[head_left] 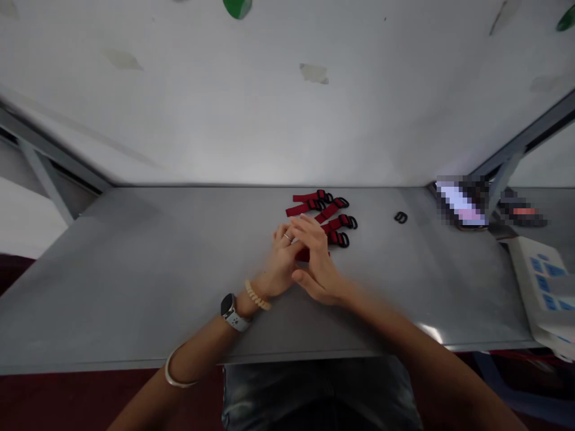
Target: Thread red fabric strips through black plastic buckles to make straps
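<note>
Both hands meet near the middle of the tabletop (148, 275), toward the near edge. Left hand (282, 261): fingers bent, ring on one finger. Right hand (318, 263): fingers reach over the left fingertips, thumb pointing left. A piece of red strap (302, 255) shows in the gap between them; most of it is covered. Can't tell whether either hand grips it or only touches it: fingertips overlap and the pads are out of sight.

Just beyond the hands: a loose fan of red straps (298, 211) with black buckles (345, 221) on their right ends. Far ones lie mostly in view, overlapping a bit. Nearest ones run in under the right hand, left ends hidden, so no firm count.

One loose black buckle (401, 217) sits alone, right of the fan. Farther right, a phone (462, 205), pixelated, detail lost. Another dark thing (521, 209) past the frame post (502, 179), also pixelated, can't identify. White box (534, 281) with blue print at the right edge, cut off, print unreadable.

Left wrist: beaded bracelet (257, 296) and watch (227, 304), screen dark; bangle (169, 371) farther up the arm. Green patch (238, 7) on the far wall (215, 126), cropped by the top edge. Forearms run out at the bottom, right one blurry.
</note>
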A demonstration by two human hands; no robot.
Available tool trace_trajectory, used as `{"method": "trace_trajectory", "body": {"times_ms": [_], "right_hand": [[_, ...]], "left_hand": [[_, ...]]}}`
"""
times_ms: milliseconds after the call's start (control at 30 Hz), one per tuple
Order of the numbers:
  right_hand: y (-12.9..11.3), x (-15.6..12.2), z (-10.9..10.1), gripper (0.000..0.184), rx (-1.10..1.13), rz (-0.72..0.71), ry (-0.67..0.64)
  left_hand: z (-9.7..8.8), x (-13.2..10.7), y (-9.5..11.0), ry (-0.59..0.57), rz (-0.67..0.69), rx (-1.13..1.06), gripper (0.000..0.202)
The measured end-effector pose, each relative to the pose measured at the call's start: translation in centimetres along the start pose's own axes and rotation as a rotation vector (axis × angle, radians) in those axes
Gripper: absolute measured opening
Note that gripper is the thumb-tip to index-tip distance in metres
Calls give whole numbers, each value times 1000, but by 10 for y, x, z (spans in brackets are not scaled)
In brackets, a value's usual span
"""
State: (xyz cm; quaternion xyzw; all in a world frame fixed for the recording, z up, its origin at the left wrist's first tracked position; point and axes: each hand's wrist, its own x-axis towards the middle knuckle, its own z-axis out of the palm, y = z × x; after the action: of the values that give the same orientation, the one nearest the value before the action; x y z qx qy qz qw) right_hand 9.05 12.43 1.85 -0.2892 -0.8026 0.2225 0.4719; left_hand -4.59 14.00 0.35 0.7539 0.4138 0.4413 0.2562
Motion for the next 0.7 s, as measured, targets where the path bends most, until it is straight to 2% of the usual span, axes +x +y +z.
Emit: {"method": "trace_trajectory", "body": {"times_ms": [67, 133, 200, 300, 367, 500, 567, 700], "right_hand": [[3, 4, -8, 55, 70, 87, 76], [10, 8, -18, 48, 134, 243, 110], [19, 13, -28, 40, 202, 404, 17], [30, 17, -38, 32, 281, 566, -214], [35, 18, -42, 28, 316, 622, -252], [41, 18, -53, 24, 436, 668, -114], [46, 18, -61, 26, 474, 679, -96], [54, 17, -74, 28, 456, 730, -125]], "left_hand": [[-5, 4, 3, 16, 54, 78, 19], [-12, 8, 3, 56, 68, 123, 25], [-19, 13, 0, 91, 24, 101, 29], [-29, 17, -9, 120, -82, 26, 27], [-34, 19, -14, 153, -150, -37, 27], [-41, 22, -16, 187, -203, -91, 31], [-43, 23, -17, 188, -213, -91, 31], [-50, 24, -24, 111, -253, -15, 30]]}}
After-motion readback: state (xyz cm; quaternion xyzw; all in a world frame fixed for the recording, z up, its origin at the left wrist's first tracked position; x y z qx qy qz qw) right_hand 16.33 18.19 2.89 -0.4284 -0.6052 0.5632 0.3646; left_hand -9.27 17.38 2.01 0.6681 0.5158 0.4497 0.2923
